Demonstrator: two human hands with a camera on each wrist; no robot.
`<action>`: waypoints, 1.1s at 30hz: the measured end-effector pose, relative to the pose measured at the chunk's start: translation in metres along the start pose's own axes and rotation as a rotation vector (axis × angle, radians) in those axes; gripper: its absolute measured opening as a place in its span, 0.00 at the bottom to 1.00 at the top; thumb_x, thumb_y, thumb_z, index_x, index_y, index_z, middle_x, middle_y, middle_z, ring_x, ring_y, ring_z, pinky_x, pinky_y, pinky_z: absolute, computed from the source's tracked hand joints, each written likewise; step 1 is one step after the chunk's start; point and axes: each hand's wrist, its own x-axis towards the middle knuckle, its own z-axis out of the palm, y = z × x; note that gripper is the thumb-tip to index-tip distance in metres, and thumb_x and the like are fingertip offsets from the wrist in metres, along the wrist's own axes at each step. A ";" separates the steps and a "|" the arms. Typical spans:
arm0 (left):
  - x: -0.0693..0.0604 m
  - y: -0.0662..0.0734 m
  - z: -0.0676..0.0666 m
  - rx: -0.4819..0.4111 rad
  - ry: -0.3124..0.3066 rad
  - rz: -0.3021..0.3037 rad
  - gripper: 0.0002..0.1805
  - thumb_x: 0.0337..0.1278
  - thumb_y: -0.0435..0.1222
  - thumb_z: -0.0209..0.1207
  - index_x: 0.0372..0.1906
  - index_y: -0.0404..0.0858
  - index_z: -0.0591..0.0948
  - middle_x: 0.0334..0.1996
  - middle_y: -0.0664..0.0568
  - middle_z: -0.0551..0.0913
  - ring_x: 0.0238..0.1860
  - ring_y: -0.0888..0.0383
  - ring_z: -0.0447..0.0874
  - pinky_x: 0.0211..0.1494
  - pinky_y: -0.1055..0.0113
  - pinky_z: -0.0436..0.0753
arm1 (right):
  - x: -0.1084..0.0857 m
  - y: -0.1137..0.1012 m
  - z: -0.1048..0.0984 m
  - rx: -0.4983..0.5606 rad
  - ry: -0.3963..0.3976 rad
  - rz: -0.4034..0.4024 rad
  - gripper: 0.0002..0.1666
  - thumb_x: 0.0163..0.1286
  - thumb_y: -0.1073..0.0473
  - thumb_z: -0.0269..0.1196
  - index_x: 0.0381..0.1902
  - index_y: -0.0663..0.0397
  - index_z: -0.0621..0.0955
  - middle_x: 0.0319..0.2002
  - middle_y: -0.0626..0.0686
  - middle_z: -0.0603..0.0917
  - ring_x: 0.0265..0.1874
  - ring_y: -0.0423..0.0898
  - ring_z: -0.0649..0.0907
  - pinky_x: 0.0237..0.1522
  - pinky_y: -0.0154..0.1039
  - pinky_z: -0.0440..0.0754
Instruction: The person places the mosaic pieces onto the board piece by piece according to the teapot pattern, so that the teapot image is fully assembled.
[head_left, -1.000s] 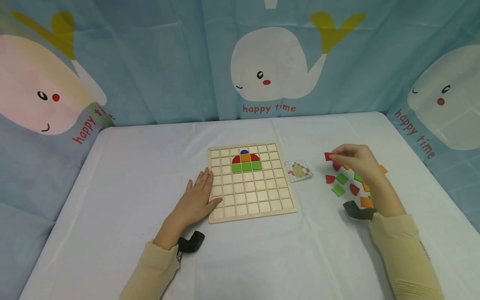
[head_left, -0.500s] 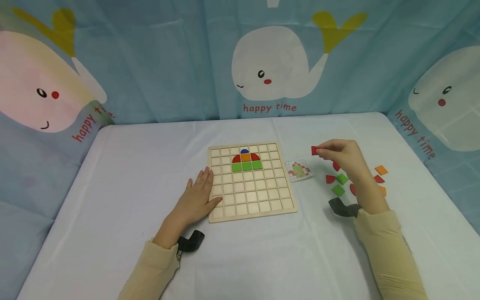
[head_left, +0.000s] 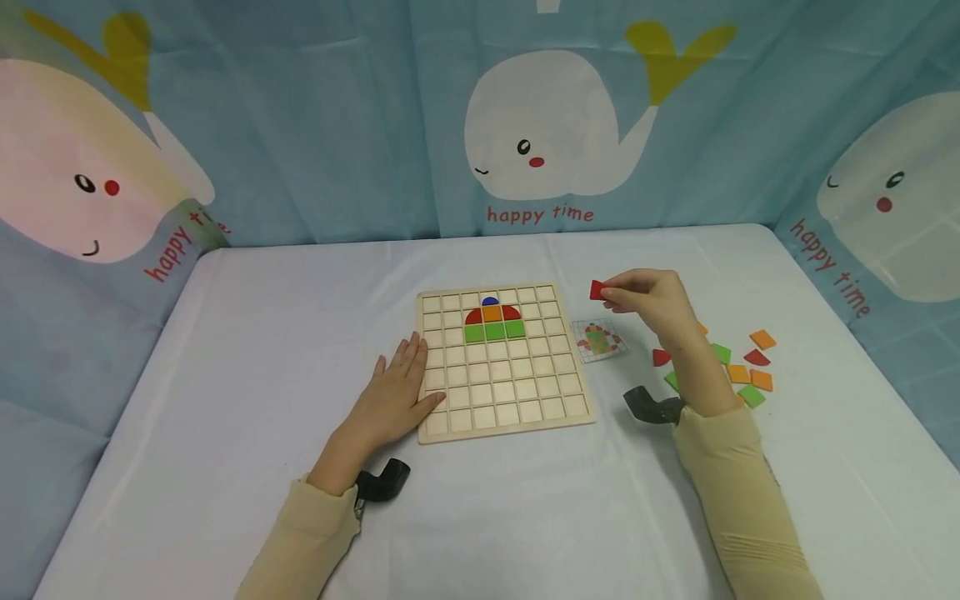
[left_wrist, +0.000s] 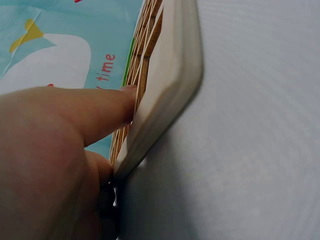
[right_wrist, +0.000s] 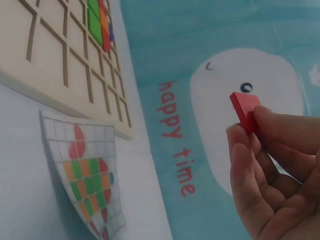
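A wooden grid board [head_left: 495, 371] lies mid-table. Near its top, a blue piece [head_left: 490, 301], an orange square [head_left: 491, 313], two red curved pieces [head_left: 473, 317] and a row of green squares [head_left: 495, 331] fill some cells. Along the board's left edge rests my left hand [head_left: 390, 400], fingers straight, its thumb over the rim; the left wrist view shows the thumb [left_wrist: 107, 112] on the grid. My right hand [head_left: 652, 304] pinches a red tile [head_left: 597, 290] between thumb and fingertips, raised above the table right of the board. Part of the tile is hidden by the fingers.
A printed pattern card [head_left: 598, 340] lies against the board's right side, curling up in the right wrist view. Loose orange, green and red pieces [head_left: 750, 375] are scattered farther right, some hidden behind the right forearm. A whale-print curtain [head_left: 337, 125] hangs behind the table.
My right hand has carried the red tile left and slightly away from me, from the loose pieces to beyond the card. My left hand stays on the board's edge.
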 end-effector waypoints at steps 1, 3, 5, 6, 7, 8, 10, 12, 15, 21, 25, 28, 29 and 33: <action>0.000 0.000 0.000 0.000 -0.002 0.000 0.44 0.65 0.48 0.53 0.70 0.23 0.48 0.72 0.34 0.44 0.72 0.40 0.41 0.68 0.39 0.46 | 0.001 0.000 0.002 0.010 -0.008 -0.006 0.20 0.64 0.56 0.65 0.45 0.68 0.81 0.31 0.42 0.85 0.34 0.44 0.85 0.44 0.32 0.79; 0.001 0.001 0.000 0.001 -0.005 0.000 0.44 0.65 0.48 0.52 0.70 0.23 0.48 0.72 0.34 0.44 0.72 0.40 0.41 0.68 0.39 0.46 | 0.002 0.001 0.005 0.030 -0.021 -0.024 0.19 0.64 0.57 0.64 0.45 0.70 0.81 0.30 0.43 0.85 0.33 0.43 0.85 0.42 0.31 0.80; 0.001 0.001 0.000 0.003 -0.007 0.000 0.44 0.65 0.48 0.52 0.70 0.23 0.48 0.72 0.34 0.44 0.72 0.40 0.41 0.68 0.39 0.45 | 0.003 0.003 0.007 0.035 -0.025 -0.040 0.18 0.65 0.58 0.64 0.44 0.71 0.81 0.30 0.44 0.85 0.31 0.42 0.85 0.40 0.30 0.81; 0.001 0.000 0.000 0.003 -0.009 0.000 0.44 0.65 0.48 0.52 0.71 0.23 0.48 0.72 0.34 0.44 0.72 0.40 0.41 0.68 0.39 0.45 | 0.004 0.003 0.009 0.038 -0.026 -0.043 0.18 0.65 0.59 0.64 0.44 0.71 0.81 0.30 0.44 0.85 0.31 0.41 0.85 0.39 0.30 0.81; 0.002 0.000 0.000 0.003 -0.010 -0.001 0.44 0.65 0.48 0.52 0.71 0.24 0.48 0.72 0.34 0.44 0.72 0.40 0.41 0.68 0.39 0.45 | 0.005 0.004 0.010 0.040 -0.028 -0.044 0.18 0.65 0.59 0.64 0.43 0.71 0.81 0.30 0.45 0.85 0.30 0.40 0.85 0.38 0.30 0.81; 0.002 0.000 0.000 0.004 -0.011 -0.001 0.44 0.65 0.48 0.52 0.71 0.24 0.48 0.72 0.34 0.44 0.72 0.40 0.41 0.68 0.39 0.45 | 0.005 0.004 0.012 0.040 -0.027 -0.043 0.17 0.65 0.59 0.64 0.43 0.71 0.81 0.30 0.46 0.85 0.30 0.41 0.85 0.38 0.30 0.81; 0.002 -0.001 0.001 0.008 -0.013 -0.002 0.44 0.65 0.48 0.52 0.71 0.24 0.48 0.72 0.34 0.44 0.72 0.40 0.40 0.68 0.39 0.45 | 0.007 0.005 0.016 0.041 -0.030 -0.034 0.17 0.65 0.59 0.64 0.42 0.70 0.81 0.30 0.47 0.85 0.31 0.43 0.85 0.38 0.30 0.81; 0.002 -0.001 0.001 0.007 -0.012 -0.004 0.44 0.65 0.48 0.52 0.71 0.24 0.48 0.72 0.35 0.44 0.73 0.40 0.40 0.68 0.39 0.45 | 0.008 0.005 0.020 0.043 -0.044 -0.034 0.16 0.65 0.59 0.64 0.42 0.70 0.82 0.30 0.48 0.85 0.31 0.44 0.85 0.37 0.31 0.81; 0.001 -0.001 0.001 -0.002 -0.009 -0.005 0.44 0.65 0.48 0.53 0.71 0.24 0.48 0.72 0.34 0.44 0.72 0.40 0.41 0.68 0.39 0.46 | 0.011 0.005 0.025 0.037 -0.062 -0.039 0.16 0.65 0.60 0.64 0.42 0.71 0.82 0.31 0.49 0.85 0.30 0.44 0.85 0.37 0.32 0.82; 0.000 -0.001 0.001 -0.014 0.000 0.000 0.44 0.64 0.47 0.53 0.70 0.22 0.49 0.72 0.33 0.45 0.72 0.39 0.42 0.68 0.39 0.46 | 0.015 0.002 0.034 0.037 -0.082 -0.039 0.16 0.65 0.60 0.63 0.42 0.71 0.82 0.32 0.53 0.85 0.29 0.41 0.85 0.37 0.34 0.82; 0.000 0.000 0.001 -0.005 -0.009 -0.003 0.44 0.65 0.48 0.52 0.71 0.23 0.48 0.72 0.34 0.44 0.73 0.40 0.41 0.68 0.39 0.46 | 0.018 0.000 0.042 0.040 -0.106 -0.030 0.15 0.65 0.61 0.63 0.41 0.71 0.82 0.33 0.55 0.86 0.30 0.44 0.85 0.37 0.37 0.83; 0.001 -0.001 0.001 0.004 -0.019 -0.008 0.44 0.66 0.48 0.51 0.71 0.24 0.47 0.72 0.35 0.44 0.73 0.41 0.40 0.69 0.40 0.45 | 0.019 -0.001 0.049 0.037 -0.129 -0.024 0.14 0.65 0.62 0.63 0.41 0.72 0.82 0.33 0.55 0.86 0.30 0.46 0.86 0.38 0.40 0.83; 0.001 -0.001 0.001 0.005 -0.020 -0.010 0.44 0.66 0.48 0.51 0.71 0.24 0.47 0.72 0.35 0.43 0.73 0.41 0.40 0.69 0.40 0.45 | 0.019 -0.002 0.051 0.033 -0.135 -0.020 0.14 0.65 0.62 0.63 0.41 0.71 0.82 0.33 0.55 0.86 0.30 0.47 0.86 0.38 0.40 0.83; 0.001 -0.001 0.001 0.004 -0.020 -0.013 0.44 0.66 0.48 0.52 0.71 0.24 0.47 0.72 0.35 0.43 0.73 0.41 0.40 0.69 0.40 0.45 | 0.021 -0.004 0.061 0.033 -0.152 0.007 0.13 0.65 0.63 0.63 0.40 0.70 0.82 0.32 0.54 0.86 0.30 0.49 0.85 0.38 0.40 0.83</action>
